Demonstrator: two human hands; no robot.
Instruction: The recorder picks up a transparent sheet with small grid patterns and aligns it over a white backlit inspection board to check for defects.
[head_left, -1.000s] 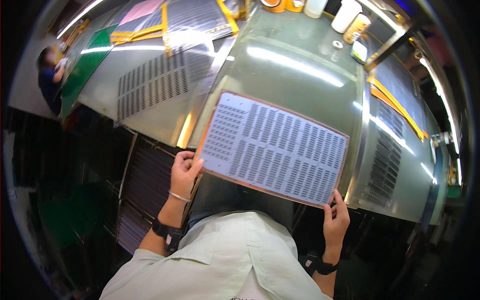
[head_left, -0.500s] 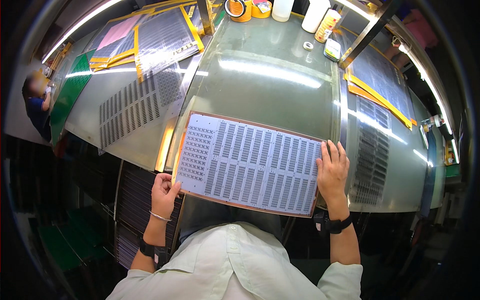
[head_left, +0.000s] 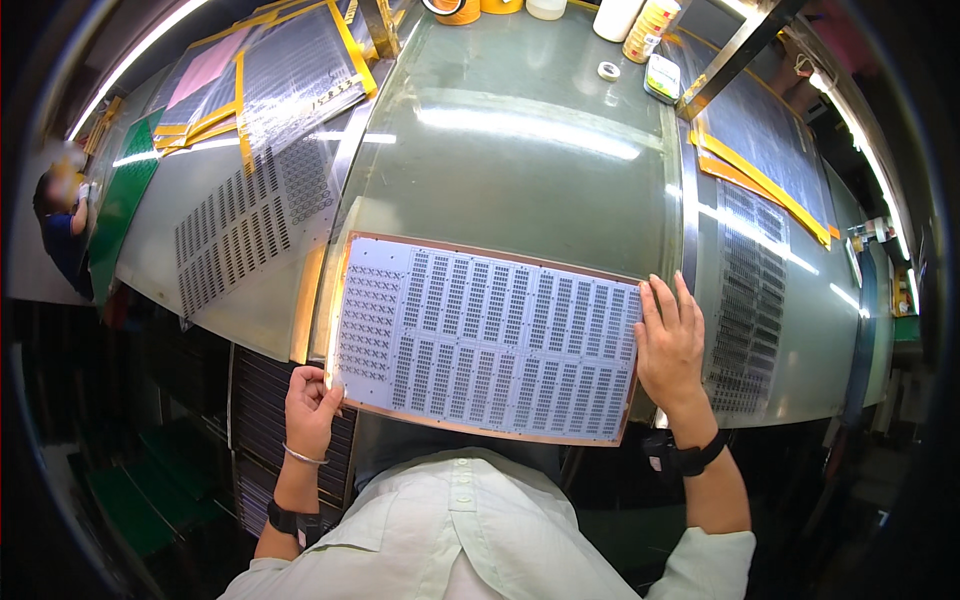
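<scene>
A rectangular circuit-board panel (head_left: 500,345), bluish white with rows of dark marks and a copper edge, lies between my hands at the near edge of the glass-topped table (head_left: 520,195). My left hand (head_left: 314,405) pinches its lower left corner between thumb and fingers. At the right edge my right hand (head_left: 670,340) has its fingers laid along the upper right corner; its thumb is mostly hidden. The panel's near edge juts past the table toward my body.
Patterned film sheets (head_left: 260,225) lie on the left, beside yellow-edged sheets (head_left: 305,85). More patterned film (head_left: 745,300) lies on the right. Tape rolls (head_left: 455,10), a white bottle (head_left: 615,18) and a small green-and-white box (head_left: 662,78) stand at the back. A co-worker (head_left: 62,225) is at far left.
The panel has turned slightly and its left end has come left and nearer to me, along with my left hand. My right hand stays at the right edge.
</scene>
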